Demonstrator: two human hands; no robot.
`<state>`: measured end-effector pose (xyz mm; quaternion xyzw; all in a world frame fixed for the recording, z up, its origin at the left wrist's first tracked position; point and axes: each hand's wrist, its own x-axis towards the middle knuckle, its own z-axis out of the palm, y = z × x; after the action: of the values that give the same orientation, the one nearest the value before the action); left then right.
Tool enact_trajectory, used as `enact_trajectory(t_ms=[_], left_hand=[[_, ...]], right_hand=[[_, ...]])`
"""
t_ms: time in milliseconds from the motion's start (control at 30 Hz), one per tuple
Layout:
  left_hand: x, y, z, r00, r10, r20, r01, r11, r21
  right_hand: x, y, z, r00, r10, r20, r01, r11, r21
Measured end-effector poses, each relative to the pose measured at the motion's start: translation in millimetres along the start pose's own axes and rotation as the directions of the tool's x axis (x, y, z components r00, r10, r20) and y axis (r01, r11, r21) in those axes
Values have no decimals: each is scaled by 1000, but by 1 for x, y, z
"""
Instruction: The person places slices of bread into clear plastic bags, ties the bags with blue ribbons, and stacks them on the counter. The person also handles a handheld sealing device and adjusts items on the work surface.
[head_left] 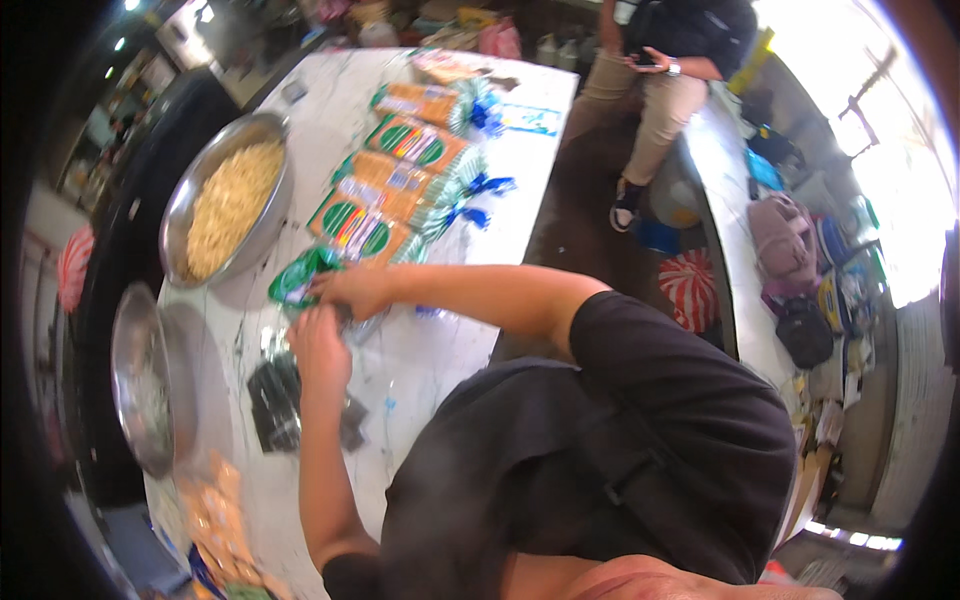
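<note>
Over the marble-patterned table, both my hands meet at a crumpled green plastic bag [300, 280]. My right hand [358, 288] reaches across from the right, its fingers closed on the bag's edge. My left hand [320, 345] comes up from below, fingers bent and pressed together just below the bag. Whatever it pinches is hidden. Beyond my hands lies a row of bagged sliced bread loaves [365, 232] with green-striped wrappers and blue ends. Dark plastic packets [275, 400] lie on the table beside my left forearm.
At the left stand a steel bowl of pale shredded food [275, 130] and another steel bowl [165, 440]. Orange-toned packs [215, 510] lie near the lower left. A seated person [690, 60] is beyond the table's right edge. Bags [785, 235] crowd the side counter.
</note>
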<state>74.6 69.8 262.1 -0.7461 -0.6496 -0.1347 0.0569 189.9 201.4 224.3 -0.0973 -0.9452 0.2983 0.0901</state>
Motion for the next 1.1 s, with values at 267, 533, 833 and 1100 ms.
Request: enact_trajectory(t_ms=[267,533,833,1100], left_hand=[[13,-7,-30,941,-44,336,53,998,-18],[12,-37,-66,936,121,330,-77,987,-141],[22,-68,-79,981,156,118,-153,988,-30],[28,-74,-132,985,129,-118,-138,988,-71]], right_hand=[[-11,-17,-3,996,89,-10,-88,994,67],[-15,-21,-7,999,48,-14,-49,995,-89],[-18,-33,-50,992,-121,-27,120,992,-41],[-30,-63,-146,975,-213,-69,183,936,-301]])
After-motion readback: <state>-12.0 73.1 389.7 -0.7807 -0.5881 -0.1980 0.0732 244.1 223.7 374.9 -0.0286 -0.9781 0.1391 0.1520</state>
